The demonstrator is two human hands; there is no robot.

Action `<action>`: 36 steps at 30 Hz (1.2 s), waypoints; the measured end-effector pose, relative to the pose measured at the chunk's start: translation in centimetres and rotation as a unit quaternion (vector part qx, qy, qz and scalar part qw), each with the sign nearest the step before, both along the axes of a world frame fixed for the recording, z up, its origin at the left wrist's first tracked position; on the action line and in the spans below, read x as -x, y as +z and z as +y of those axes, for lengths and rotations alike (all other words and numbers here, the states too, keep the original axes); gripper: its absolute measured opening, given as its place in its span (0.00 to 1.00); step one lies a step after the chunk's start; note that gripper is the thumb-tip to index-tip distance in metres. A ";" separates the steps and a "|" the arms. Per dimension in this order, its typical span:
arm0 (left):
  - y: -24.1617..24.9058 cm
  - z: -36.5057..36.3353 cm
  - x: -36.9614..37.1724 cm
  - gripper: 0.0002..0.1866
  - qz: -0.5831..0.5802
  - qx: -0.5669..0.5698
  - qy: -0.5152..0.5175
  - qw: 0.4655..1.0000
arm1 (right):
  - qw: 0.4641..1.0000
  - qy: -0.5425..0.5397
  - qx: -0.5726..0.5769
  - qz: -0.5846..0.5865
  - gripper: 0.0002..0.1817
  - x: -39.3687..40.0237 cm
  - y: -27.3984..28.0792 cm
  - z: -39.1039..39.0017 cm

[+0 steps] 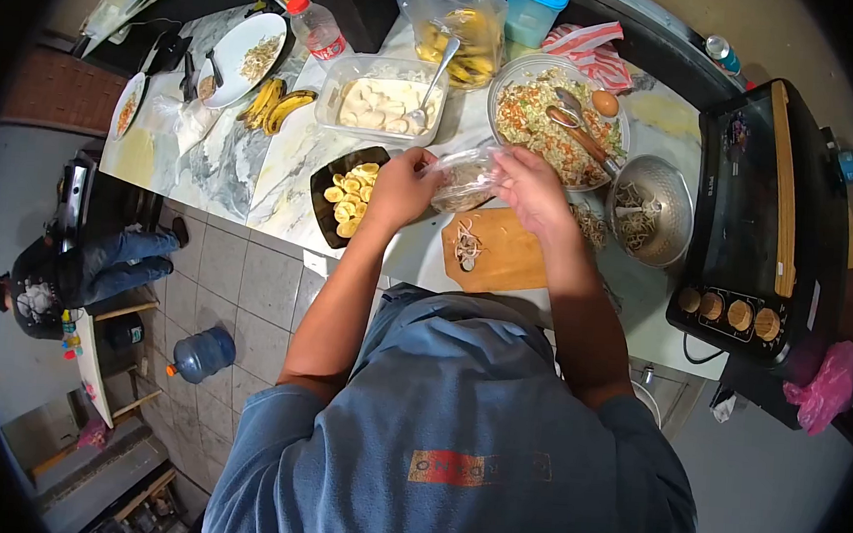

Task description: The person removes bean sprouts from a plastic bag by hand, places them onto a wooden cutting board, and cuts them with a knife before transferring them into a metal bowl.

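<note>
Between my two hands a clear plastic bag (pixel 469 171) is stretched over the counter. My left hand (pixel 404 185) pinches its left side, with fingers closed. On the other side, my right hand (pixel 531 187) grips the bag with thumb and fingers together. Something brownish shows under the plastic, partly hidden by it. Just below lies a wooden cutting board (pixel 505 257) with a few bean sprouts and a small round piece (pixel 467 251) on it. Left of my left hand sits a dark square dish of banana slices (pixel 350 199).
Behind my hands stand a tub of white pieces in liquid (pixel 373 102) with a spoon and a bowl of chopped vegetables (pixel 544 108) with an egg. A metal colander (pixel 685 216) and black oven (pixel 752 218) stand right. Bananas (pixel 285 111) lie left; a person (pixel 65 269) is far left.
</note>
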State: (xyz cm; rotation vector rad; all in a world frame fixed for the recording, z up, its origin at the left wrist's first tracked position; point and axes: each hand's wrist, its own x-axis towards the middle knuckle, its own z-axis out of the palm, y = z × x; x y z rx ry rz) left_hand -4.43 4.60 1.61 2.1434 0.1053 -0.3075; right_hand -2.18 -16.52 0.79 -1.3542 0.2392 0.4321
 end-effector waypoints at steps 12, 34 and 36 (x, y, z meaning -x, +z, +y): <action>-0.3 -0.2 -1.9 0.05 0.225 0.581 0.169 0.763 | 0.995 0.030 0.091 0.005 0.12 0.4 -0.4 0.4; 0.2 -1.4 -0.4 0.12 -0.306 -0.186 -0.112 0.927 | 0.864 0.044 0.352 -0.356 0.18 3.4 -1.5 0.0; 0.4 -1.9 -0.4 0.18 -0.263 -0.273 -0.092 0.921 | 0.843 0.061 0.398 -0.357 0.20 3.9 -0.9 0.6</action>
